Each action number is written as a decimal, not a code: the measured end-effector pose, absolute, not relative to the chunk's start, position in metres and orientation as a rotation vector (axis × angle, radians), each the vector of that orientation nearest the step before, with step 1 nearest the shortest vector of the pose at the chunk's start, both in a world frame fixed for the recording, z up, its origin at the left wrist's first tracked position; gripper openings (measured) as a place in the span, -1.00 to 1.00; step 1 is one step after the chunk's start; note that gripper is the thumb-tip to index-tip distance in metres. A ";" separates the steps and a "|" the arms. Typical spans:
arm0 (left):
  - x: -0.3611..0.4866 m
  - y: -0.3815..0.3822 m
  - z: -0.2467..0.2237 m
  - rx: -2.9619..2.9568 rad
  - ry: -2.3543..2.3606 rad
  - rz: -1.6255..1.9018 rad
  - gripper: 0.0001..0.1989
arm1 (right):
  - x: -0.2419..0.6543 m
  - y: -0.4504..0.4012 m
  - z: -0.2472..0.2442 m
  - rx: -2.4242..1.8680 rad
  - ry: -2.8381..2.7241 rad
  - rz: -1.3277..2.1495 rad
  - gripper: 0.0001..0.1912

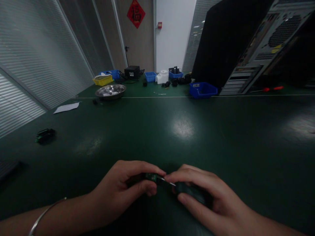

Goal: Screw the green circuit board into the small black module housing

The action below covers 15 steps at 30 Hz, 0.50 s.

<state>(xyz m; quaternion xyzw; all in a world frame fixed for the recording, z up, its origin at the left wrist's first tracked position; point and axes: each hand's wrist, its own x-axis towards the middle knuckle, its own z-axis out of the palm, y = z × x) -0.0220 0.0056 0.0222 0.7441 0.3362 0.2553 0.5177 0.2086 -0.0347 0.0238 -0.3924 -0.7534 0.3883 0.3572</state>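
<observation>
Near the front of the green table, my left hand (130,185) is closed on a small green circuit board (150,177), pinched between thumb and fingers. My right hand (206,193) is wrapped round the dark handle of what looks like a small screwdriver (188,191). Its thin metal shaft points left and reaches the board's right end. The right index fingertip lies by the shaft, close to the left fingertips. Dim light and the fingers hide the exact contact between tip and board.
Dark green electronic parts (45,135) lie at left, behind a dark flat object (9,168). Farther back are a white paper (66,108), a metal bowl (110,91), a yellow bin (103,80), a blue bin (203,91), a white device (162,77) and a large computer case (221,42).
</observation>
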 end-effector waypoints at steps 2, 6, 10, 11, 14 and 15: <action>-0.022 0.006 0.022 1.792 0.814 0.600 -0.77 | 0.209 -0.033 0.024 -1.010 -1.946 1.010 -0.65; -0.022 0.006 0.022 1.691 0.793 0.581 -0.77 | 0.210 -0.032 0.026 -1.015 -1.942 1.009 -0.63; -0.022 0.005 0.022 1.599 0.750 0.565 -0.78 | 0.209 -0.034 0.028 -1.008 -1.939 1.015 -0.62; -0.022 0.004 0.021 1.588 0.742 0.565 -0.78 | 0.209 -0.035 0.028 -1.006 -1.939 1.020 -0.62; -0.022 0.003 0.021 1.551 0.731 0.569 -0.79 | 0.208 -0.036 0.028 -1.016 -1.935 1.017 -0.62; -0.021 0.003 0.021 1.531 0.728 0.575 -0.78 | 0.208 -0.036 0.027 -1.018 -1.934 1.011 -0.63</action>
